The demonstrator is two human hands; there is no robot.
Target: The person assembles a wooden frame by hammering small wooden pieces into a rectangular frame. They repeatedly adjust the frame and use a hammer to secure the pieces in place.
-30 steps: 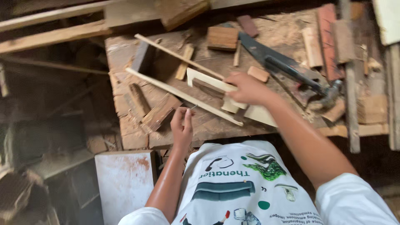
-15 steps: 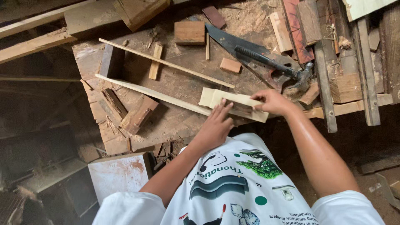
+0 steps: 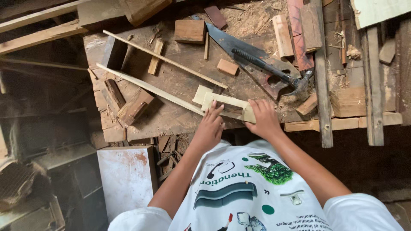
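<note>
Left hand (image 3: 210,125) and right hand (image 3: 262,117) press flat, fingers spread, on my pale wooden frame piece (image 3: 227,104) on the bench (image 3: 180,81); I judge it light, stiff, best gripped by its ends.

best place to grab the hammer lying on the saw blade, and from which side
Grip the hammer by its dark handle, near the free end at roughly. It lies flat and diagonal across the saw, its head down by the wood scraps at the right, so the upper-left end of the handle is the clearer part. Probably easiest to come from above with the right hand, the nearer one.
</note>
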